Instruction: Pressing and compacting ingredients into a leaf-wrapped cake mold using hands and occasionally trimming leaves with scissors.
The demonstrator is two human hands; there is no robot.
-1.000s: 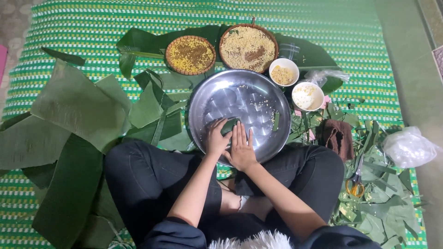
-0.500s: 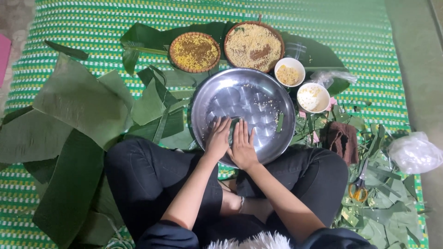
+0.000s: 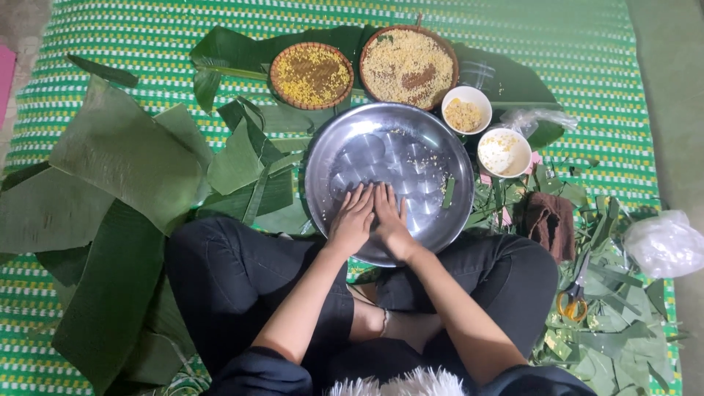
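Your left hand (image 3: 352, 220) and right hand (image 3: 389, 218) lie flat, fingers spread, gripping nothing, side by side pressing into the steel tray (image 3: 440, 143) on the mat.

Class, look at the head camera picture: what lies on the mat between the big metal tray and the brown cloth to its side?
In the head view, between the metal tray and the brown cloth lie scraps of cut green leaf on the mat.

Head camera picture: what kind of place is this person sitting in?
Probably a home floor set up for preparing food. The person sits on a green woven mat, with big green leaves spread around, a round metal tray and baskets of grain in front.
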